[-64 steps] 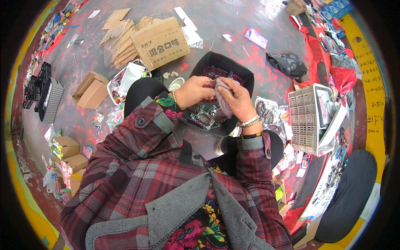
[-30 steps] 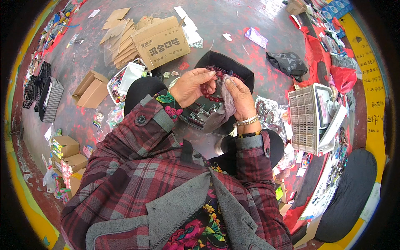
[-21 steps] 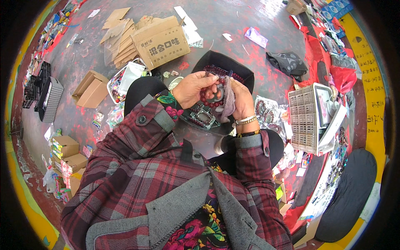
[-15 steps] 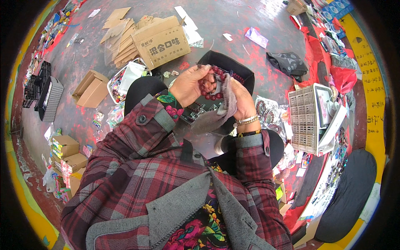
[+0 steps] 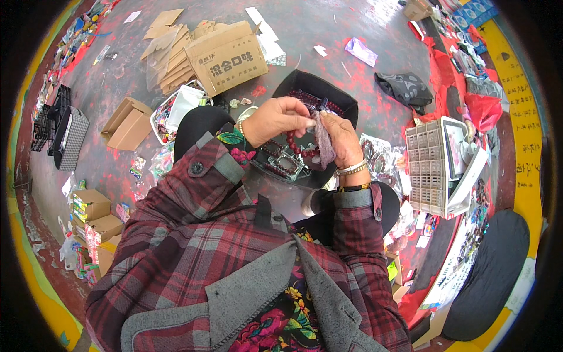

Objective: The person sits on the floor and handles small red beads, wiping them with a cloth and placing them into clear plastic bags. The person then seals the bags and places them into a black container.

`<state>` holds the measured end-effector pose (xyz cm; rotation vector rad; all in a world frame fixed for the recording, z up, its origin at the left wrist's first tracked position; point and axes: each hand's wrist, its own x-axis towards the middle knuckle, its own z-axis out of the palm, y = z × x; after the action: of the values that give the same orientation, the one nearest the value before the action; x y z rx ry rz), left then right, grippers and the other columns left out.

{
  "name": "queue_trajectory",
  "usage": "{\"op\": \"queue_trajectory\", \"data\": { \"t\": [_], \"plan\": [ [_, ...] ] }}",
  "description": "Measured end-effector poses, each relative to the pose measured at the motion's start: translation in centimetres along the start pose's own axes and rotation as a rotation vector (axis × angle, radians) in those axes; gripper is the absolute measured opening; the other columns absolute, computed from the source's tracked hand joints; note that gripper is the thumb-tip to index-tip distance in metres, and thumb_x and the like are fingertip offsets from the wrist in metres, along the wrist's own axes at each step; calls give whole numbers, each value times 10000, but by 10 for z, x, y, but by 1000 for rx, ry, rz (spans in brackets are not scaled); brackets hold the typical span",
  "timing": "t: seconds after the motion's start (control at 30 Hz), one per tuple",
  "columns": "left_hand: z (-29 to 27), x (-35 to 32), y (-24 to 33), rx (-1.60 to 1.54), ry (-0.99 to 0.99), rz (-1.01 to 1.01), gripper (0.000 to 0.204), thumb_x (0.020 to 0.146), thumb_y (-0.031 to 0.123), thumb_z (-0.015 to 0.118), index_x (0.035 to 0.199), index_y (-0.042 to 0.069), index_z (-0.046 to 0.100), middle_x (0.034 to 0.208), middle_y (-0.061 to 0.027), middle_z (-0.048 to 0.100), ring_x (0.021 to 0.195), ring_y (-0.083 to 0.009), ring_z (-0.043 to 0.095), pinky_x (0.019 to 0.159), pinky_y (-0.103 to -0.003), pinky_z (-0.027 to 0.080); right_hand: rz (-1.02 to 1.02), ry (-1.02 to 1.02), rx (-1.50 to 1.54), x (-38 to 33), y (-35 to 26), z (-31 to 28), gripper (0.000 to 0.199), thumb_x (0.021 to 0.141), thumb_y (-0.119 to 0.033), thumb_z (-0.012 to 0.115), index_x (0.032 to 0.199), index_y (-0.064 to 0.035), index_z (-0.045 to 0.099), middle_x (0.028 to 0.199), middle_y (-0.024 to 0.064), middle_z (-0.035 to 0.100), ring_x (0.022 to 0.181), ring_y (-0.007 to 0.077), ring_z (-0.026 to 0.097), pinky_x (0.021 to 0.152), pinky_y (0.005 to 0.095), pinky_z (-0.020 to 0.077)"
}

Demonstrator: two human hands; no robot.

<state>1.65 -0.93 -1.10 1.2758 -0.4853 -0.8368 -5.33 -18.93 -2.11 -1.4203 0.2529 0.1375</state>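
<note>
A loop of dark red beads, a bead bracelet, hangs between my hands. My left hand is closed in a pinch at the top of the loop, its fingertips against a greyish-mauve cloth. My right hand grips this cloth around the right side of the loop and hides part of the beads. Behind and below the hands stands a black open box with more strings of dark red beads in it. Under the bracelet lie clear, shiny faceted pieces, partly hidden by my hands.
A printed cardboard box and flattened cardboard lie ahead left. An open small carton and a white basket of colourful bits are to the left. At right stand a pale plastic crate and a dark bag.
My left hand has turned and moved right, from the beads' left side to the cloth. The cloth is gathered up closer under my right hand, and the loop hangs lower.
</note>
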Motion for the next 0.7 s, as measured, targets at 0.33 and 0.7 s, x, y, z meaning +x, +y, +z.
{"op": "queue_trajectory", "data": {
  "t": [0.33, 0.7],
  "plan": [
    [-5, 3, -9, -350, 110, -28, 149, 896, 168, 524, 956, 33, 548, 789, -63, 601, 689, -125, 574, 639, -244, 459, 31, -82, 373, -2, -5, 4, 254, 912, -218, 492, 1021, -5, 577, 831, 75, 630, 741, 151, 604, 686, 260, 494],
    [-3, 2, -11, -194, -70, -178, 174, 901, 197, 519, 892, 25, 549, 766, -69, 602, 636, -116, 560, 549, -209, 426, 34, -19, 137, 7, 11, -3, 220, 917, -204, 492, 925, -13, 601, 811, 25, 619, 659, 99, 561, 591, 217, 444]
  ]
}}
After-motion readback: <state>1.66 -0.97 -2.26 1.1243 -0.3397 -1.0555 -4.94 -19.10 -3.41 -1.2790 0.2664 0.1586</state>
